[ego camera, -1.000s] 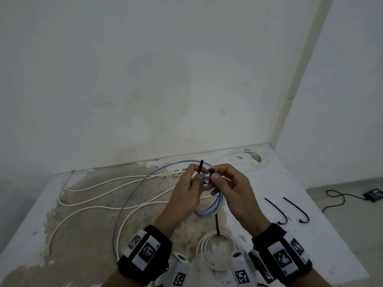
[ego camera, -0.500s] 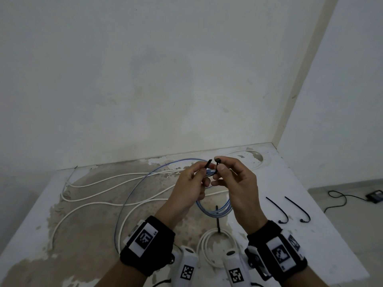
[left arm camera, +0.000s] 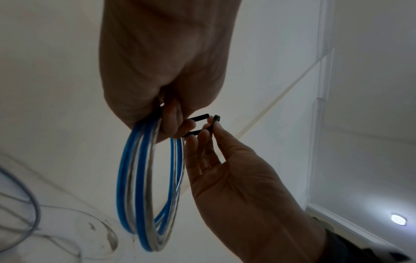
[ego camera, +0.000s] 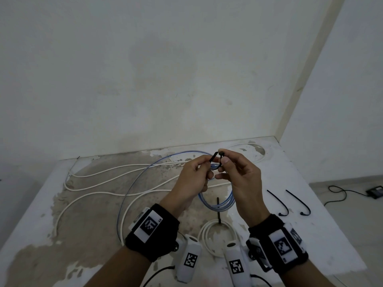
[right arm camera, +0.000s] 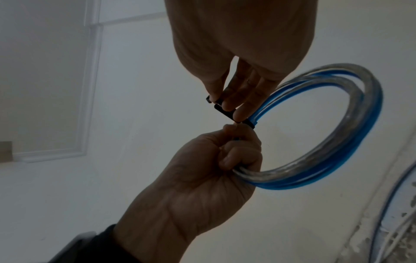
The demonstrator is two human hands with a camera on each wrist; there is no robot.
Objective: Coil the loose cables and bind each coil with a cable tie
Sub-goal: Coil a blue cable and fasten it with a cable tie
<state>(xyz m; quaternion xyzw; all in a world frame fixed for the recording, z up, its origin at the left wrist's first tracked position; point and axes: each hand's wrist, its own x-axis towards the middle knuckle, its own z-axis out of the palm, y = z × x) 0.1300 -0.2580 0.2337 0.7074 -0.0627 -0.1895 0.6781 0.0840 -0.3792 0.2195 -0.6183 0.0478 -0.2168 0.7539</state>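
The left hand (ego camera: 191,179) grips the blue coil (ego camera: 217,200) above the table (ego camera: 310,204); the right hand (ego camera: 241,179) pinches the black tie (left arm camera: 198,124) around it, not yet closed. 1 white coil (ego camera: 217,238) lies tied, 1 white cable (ego camera: 103,183) stays loose, 2 spare ties (ego camera: 279,203) wait.

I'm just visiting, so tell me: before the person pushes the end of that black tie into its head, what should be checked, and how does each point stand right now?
1. Blue coil gathered in the left hand: ok, loops bunched together.
2. Black cable tie wrapped round the bundle: ok, both ends stick out past the fingers.
3. Tie head pinched by the right hand: ok.
4. Tail tip lined up with the head: not ok yet, a small gap shows in the left wrist view.
5. Tail facing the right way for the ratchet: cannot tell.
6. Spare ties on the table for the loose white cables: ok, two lie there.
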